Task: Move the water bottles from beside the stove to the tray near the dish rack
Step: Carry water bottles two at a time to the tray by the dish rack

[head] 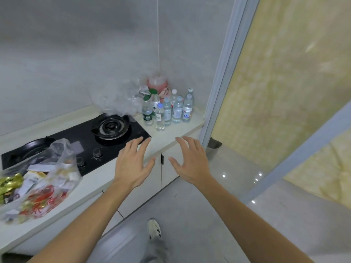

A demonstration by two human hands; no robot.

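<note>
We have both hands out in front of us, empty, fingers straight and spread: the left hand (133, 164) over the near corner of the gas stove (79, 143), the right hand (191, 162) just to that stove's right, past the counter edge. The water bottles (167, 111) stand upright in a tight cluster on the counter (171, 133) immediately right of the stove, packed into the wall corner, well apart from our fingertips. The tray and dish rack are not in view.

To reach well, we should take the front bottles first, the blue-capped one (160, 118) and the green-labelled one (147, 114), closing around their middles so the neighbours behind are not knocked over. We should keep clear of the crinkled plastic bag (117, 99) behind the stove.
</note>
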